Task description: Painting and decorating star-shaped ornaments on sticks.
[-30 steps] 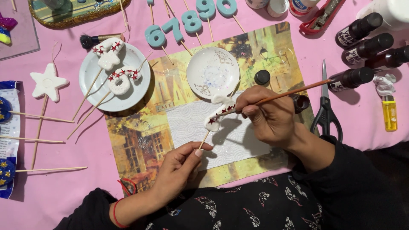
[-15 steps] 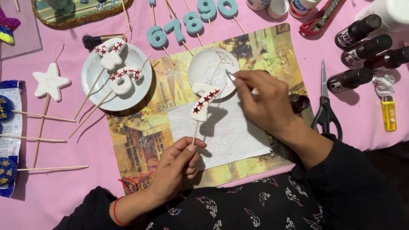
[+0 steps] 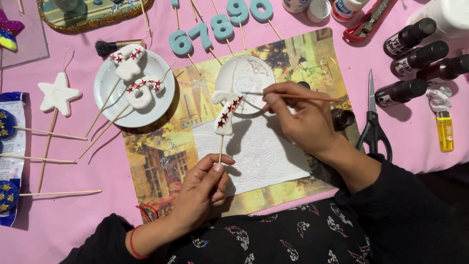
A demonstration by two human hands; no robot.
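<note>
Home craft table, hobby setup rather than a workshop. Pink cloth (image 3: 312, 49) covers the surface; a printed placemat (image 3: 161, 156) with a paper towel (image 3: 264, 156) serves as work pad at centre. Dark paint bottles (image 3: 415, 58) at 2 o'clock, scissors (image 3: 372, 122) at 3, blue number toppers on sticks (image 3: 220, 27) at 12, white star (image 3: 57, 93) at 9.

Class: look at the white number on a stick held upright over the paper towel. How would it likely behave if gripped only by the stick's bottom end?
The white number on a stick looks top-heavy, so it would probably sway or tip. The left hand pinches a thin skewer, likely light but snappable. Its red stars look small and might rub off.
</note>
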